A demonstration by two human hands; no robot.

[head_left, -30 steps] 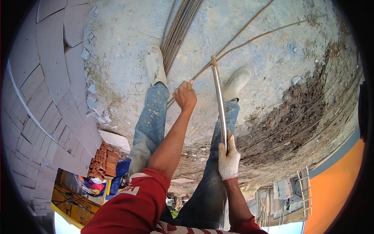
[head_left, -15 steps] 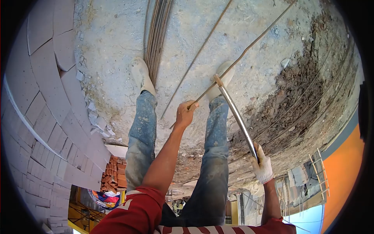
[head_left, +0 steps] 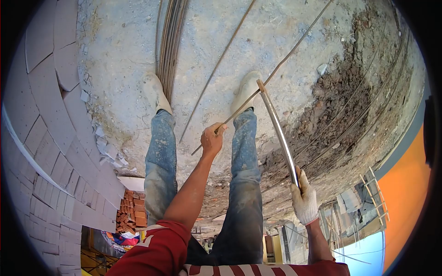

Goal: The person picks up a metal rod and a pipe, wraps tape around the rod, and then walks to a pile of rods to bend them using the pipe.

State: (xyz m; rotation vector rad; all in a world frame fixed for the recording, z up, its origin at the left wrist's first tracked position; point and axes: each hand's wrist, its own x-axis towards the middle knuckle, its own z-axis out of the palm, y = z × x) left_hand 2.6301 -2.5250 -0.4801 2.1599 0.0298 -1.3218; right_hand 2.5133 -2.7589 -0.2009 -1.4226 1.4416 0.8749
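Both hands are closed: the left hand (head_left: 212, 140) grips a thin rebar rod (head_left: 271, 73), the gloved right hand (head_left: 304, 198) a metal pipe (head_left: 278, 131).

The bare left hand (head_left: 212, 139) is stretched far out and closed in a fist. The gloved right hand (head_left: 304, 200) is kept lower, fingers curled tight.

The pipe (head_left: 279, 133) in the right hand (head_left: 304, 200) is smooth, shiny metal, and that hand wears a white knitted cloth glove, while the bare left hand (head_left: 212, 140) grips a thin, dull, rusty steel rod (head_left: 276, 69). The floor (head_left: 115, 60) is rough, matt grey concrete, with crumbly brown dirt (head_left: 350, 92) at the right of the frame. The jeans (head_left: 159, 156) are faded denim, dusty and stained.
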